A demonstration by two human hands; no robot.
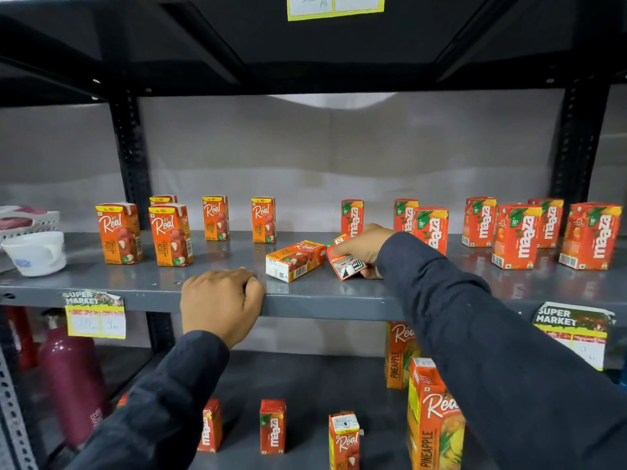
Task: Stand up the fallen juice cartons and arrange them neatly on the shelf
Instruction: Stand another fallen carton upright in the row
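Shelf (339,305): grey metal, mid-height, and the working level here; its front lip is bare enough to lean on.
Maaza cartons (517,235): a loose upright cluster on the right half, staggered rather than in a row, so I'd say they still want lining up.
Real cartons (171,234): five standing on the left half, spaced unevenly, labels facing out as a shopper would want.
Right hand (361,247): reached in across the middle of the shelf, fingers curled around a tipped carton, apparently to swing it upright.
Left hand (220,301): folded over the shelf's front edge, fingers pressed together on the lip, holding nothing; it looks like a brace for the long reach.
Fallen Real carton (296,261): flat on its side near the front edge, barcode end toward me, just left of the right hand and seemingly touching the gripped carton; likely next.
Gripped carton (346,262): red, tilted, its folded end showing; brand mostly hidden by the fingers.
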